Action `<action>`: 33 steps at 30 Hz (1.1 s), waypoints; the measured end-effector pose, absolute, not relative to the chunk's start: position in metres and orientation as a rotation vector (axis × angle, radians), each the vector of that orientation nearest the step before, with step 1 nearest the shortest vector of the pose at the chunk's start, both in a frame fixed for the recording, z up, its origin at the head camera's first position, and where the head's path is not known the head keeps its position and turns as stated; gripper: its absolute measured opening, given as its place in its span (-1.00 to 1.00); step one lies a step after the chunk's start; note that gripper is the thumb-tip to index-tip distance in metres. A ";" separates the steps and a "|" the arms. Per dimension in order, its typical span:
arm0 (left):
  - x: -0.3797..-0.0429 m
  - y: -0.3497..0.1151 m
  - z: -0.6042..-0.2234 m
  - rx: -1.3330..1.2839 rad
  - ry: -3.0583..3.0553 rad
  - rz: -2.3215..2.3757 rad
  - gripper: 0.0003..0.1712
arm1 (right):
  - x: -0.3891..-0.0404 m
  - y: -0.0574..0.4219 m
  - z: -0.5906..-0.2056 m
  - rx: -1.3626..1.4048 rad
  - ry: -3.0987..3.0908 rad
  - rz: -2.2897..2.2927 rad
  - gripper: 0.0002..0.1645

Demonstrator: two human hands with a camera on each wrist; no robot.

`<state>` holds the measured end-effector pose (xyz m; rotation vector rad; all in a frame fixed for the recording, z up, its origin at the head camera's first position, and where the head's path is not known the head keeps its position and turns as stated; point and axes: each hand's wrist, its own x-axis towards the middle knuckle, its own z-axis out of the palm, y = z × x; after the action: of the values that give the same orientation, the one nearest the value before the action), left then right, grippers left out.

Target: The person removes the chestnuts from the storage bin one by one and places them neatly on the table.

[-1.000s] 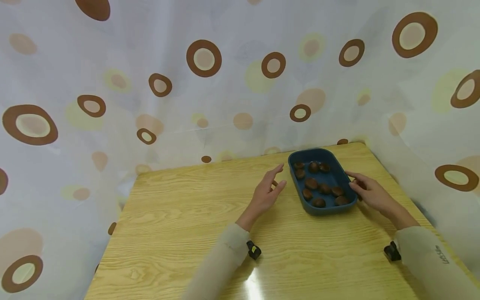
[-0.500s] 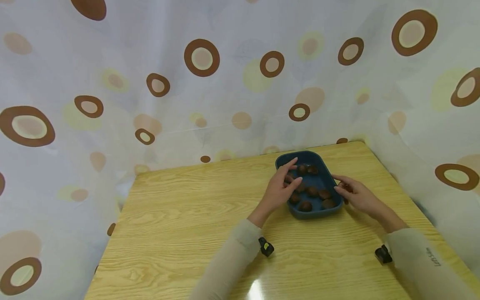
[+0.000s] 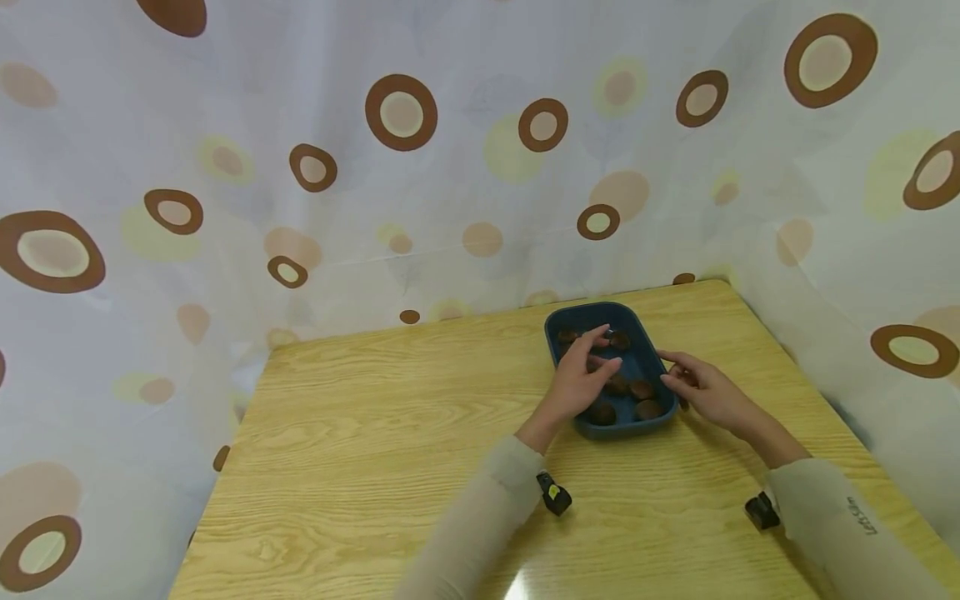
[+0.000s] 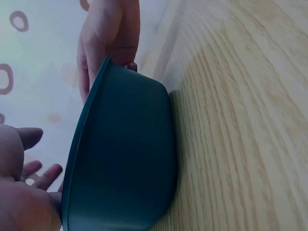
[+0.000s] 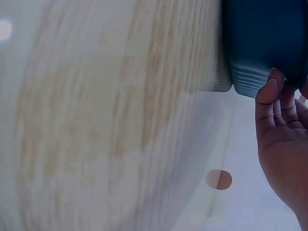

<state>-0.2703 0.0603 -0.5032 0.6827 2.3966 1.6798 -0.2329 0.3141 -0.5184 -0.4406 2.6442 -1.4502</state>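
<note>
Pale sheeting (image 3: 465, 187) is hanging from eight o'clock round through twelve to nearly four, creasing softly. Brown rings (image 3: 372, 112), peach spots (image 3: 482, 239) and faint yellow blots (image 3: 513, 154) are dotting it, one large ring standing out toward two o'clock. Below, a light-yellow wood-grain table (image 3: 345, 467) is spreading between four and eight o'clock, while white glare (image 3: 517, 588) is shining on it near six.

A curtained-off indoor tabletop corner, whether of a home, lab or workshop cannot be told, is shown by the brown-ringed, pale-dotted white hanging sheet (image 3: 450, 192) by which the straight-edged, pale yellow, wood-grained table (image 3: 360, 467) is enclosed from nine o'clock through twelve to three.
</note>
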 end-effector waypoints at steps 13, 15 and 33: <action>-0.274 0.079 -0.500 0.317 2.332 1.643 -0.36 | -0.230 0.313 -0.521 -0.450 2.682 -1.447 -0.36; -0.274 0.081 -0.500 0.328 2.344 1.588 -0.35 | -0.230 0.313 -0.522 -0.448 2.683 -1.446 -0.37; -0.272 0.091 -0.509 0.381 2.590 1.201 -0.55 | -0.235 0.313 -0.522 -0.499 2.705 -1.417 -0.37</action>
<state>-0.2722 0.0911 -0.5089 0.3806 2.5897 1.2015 -0.2348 0.3126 -0.5221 -0.4988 2.7049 -1.4170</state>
